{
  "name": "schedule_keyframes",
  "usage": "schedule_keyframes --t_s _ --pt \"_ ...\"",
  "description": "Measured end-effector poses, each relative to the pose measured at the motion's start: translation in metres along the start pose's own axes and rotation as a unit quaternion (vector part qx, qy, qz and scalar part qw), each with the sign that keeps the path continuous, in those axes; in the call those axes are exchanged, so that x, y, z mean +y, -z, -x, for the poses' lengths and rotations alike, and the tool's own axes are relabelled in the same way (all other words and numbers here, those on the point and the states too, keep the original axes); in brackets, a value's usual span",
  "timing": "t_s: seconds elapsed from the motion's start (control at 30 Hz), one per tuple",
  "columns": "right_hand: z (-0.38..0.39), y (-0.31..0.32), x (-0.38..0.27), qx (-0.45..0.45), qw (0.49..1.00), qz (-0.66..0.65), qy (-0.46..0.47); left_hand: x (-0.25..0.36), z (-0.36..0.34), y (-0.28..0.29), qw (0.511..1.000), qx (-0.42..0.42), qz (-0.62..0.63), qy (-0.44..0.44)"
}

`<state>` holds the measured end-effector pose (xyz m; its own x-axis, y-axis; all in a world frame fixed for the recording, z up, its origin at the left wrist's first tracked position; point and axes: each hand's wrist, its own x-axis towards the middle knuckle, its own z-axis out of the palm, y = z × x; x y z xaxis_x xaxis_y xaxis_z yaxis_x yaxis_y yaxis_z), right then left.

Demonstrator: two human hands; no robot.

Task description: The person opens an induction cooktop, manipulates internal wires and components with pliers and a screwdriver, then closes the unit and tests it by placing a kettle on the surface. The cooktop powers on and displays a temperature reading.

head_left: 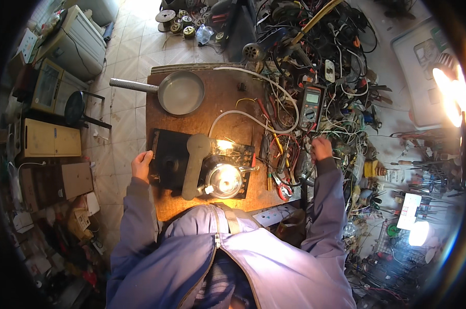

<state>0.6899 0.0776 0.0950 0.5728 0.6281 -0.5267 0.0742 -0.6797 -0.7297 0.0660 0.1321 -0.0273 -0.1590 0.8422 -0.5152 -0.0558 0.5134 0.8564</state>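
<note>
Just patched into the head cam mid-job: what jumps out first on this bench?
The black cooktop at the near middle of the wooden table, with a shiny kettle on it and the left hand gripping its left edge. To the right, a dense tangle of wires surrounds a multimeter; the right hand reaches into it. A grey pan sits at the far side.

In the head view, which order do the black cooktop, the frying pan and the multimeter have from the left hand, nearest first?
From the left hand:
1. Black cooktop, touching it at the cooktop's left edge.
2. Frying pan, further up the table on the left side.
3. Multimeter, far across on the right, among the wires.
</note>
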Motion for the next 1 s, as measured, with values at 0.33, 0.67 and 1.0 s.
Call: schedule_keyframes --t_s 0.33,0.67,1.0 --pt "0.124 0.001 -0.017 -0.045 0.879 -0.434 0.192 0.001 0.002 -0.002 1.0 -0.003 0.025 0.008" --pt "0.155 0.071 -0.077 -0.159 0.803 -0.433 0.377 -0.006 -0.005 0.002 1.0 -0.007 0.019 -0.004" --pt "0.201 0.073 -0.103 -0.099 0.78 -0.474 0.397 -0.001 -0.003 0.002 0.999 -0.017 0.032 0.026"
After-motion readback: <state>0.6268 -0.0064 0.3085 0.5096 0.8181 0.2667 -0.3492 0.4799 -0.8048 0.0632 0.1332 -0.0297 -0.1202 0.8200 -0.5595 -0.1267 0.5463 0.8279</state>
